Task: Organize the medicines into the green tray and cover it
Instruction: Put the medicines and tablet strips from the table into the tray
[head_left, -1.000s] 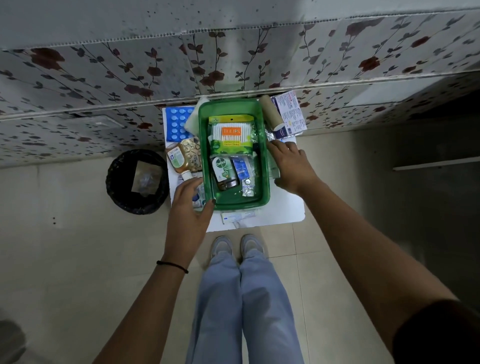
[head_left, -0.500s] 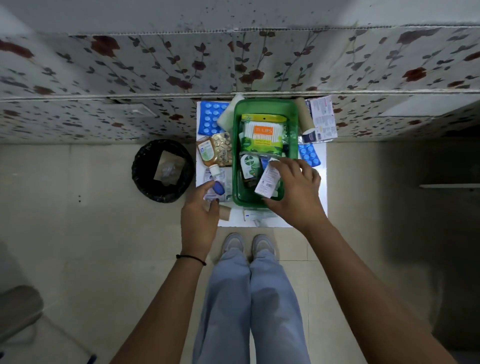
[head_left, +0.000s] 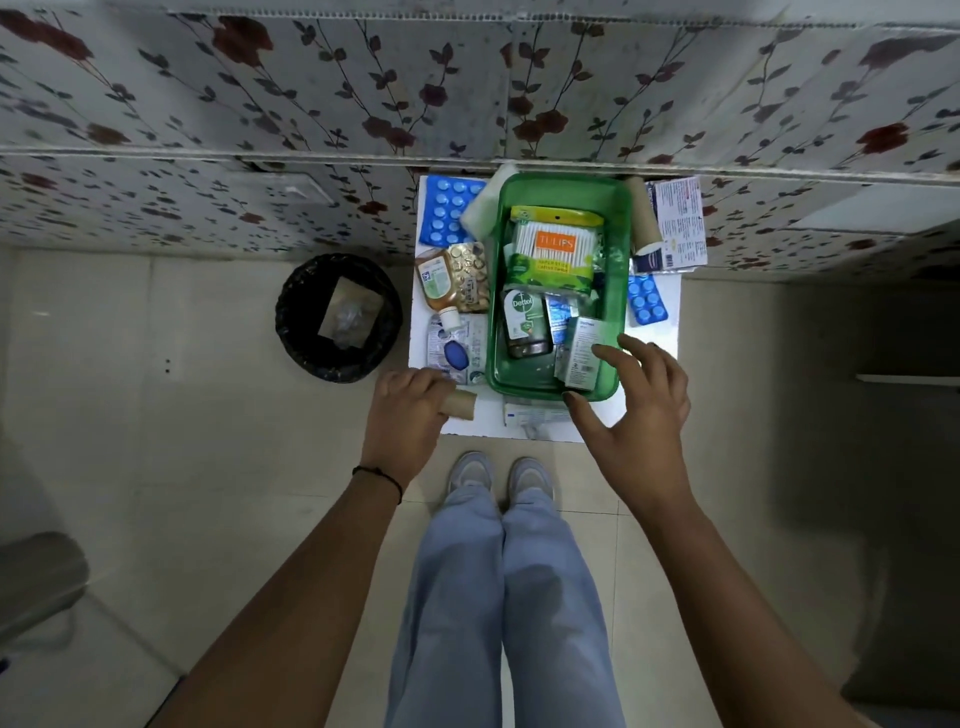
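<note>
Having been released since a moment ago, the small white medicine box (head_left: 581, 353) is left in the green plastic tray (head_left: 615, 291) by the open right hand (head_left: 641, 410), while a brown cardboard roll (head_left: 460, 404) is gripped by the left hand (head_left: 408, 415).

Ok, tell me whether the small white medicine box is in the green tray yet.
In. The small white medicine box lies inside the green tray, near corner; the right hand is open, off it.

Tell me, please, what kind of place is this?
Probably a room in a home, not a clinic. A small white table stands on a tiled floor against a flower-patterned wall, with a black waste bin beside it and household medicines in a green tray.
</note>
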